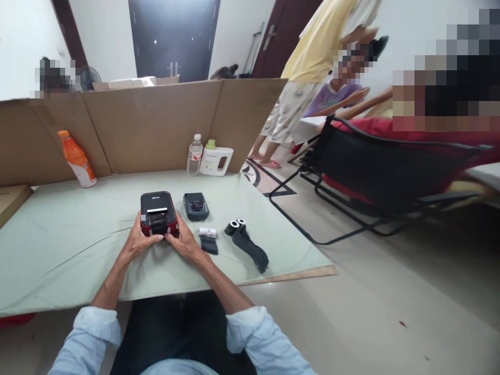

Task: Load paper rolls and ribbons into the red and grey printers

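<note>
A black and red portable label printer (156, 200) is gripped by its two sides on the pale green tabletop (89, 250). My left hand (138, 237) closes on its left side, with the thumb at the front. On the other side my right hand (183, 240) does the same, and the thumbs almost meet below the front edge. Dark shiny material shows in the printer's front opening, beneath a thin white strip. To the right sits a smaller dark grey device (196, 206). Nearer lie a small white roll (207, 232) and a folded black strip (209, 245).
A black strip (250, 247) trails from two rolls with white cores. Along the cardboard partition (156, 125) stand an orange bottle (77, 159), a clear bottle (194, 156) and a white jug (215, 160). Right of the table are a black folding chair (363, 166) and several people.
</note>
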The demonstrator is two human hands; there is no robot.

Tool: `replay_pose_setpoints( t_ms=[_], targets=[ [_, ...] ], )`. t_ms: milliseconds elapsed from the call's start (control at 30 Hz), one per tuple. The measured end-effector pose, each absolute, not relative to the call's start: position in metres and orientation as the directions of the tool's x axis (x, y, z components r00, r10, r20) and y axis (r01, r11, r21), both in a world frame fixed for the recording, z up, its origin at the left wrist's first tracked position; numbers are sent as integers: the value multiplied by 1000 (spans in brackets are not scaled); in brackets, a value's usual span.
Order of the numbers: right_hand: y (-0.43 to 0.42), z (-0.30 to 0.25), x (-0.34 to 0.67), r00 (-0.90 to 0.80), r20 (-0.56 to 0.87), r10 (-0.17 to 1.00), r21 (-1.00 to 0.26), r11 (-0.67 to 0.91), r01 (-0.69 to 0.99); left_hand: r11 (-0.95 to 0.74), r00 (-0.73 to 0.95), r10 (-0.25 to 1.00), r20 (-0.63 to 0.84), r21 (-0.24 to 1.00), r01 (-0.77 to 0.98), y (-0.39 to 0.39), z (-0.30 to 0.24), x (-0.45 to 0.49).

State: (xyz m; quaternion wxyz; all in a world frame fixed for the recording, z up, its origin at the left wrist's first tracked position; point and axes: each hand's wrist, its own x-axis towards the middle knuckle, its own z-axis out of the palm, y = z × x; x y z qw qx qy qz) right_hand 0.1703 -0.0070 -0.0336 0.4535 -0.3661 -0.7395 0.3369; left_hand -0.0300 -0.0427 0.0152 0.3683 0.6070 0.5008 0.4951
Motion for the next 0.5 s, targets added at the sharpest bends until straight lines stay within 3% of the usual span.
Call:
replay_pose_setpoints(
  t_ms=[233, 500],
  targets=[
    [-11, -48, 168, -264, 422, 867, -850, 480, 216, -245, 50, 969, 243, 902, 355, -49, 9, -49],
    [-13, -44, 171, -283, 420, 862, -849, 483, 212, -220, -73, 954, 291, 844, 489, -56, 2, -41]
  ],
)
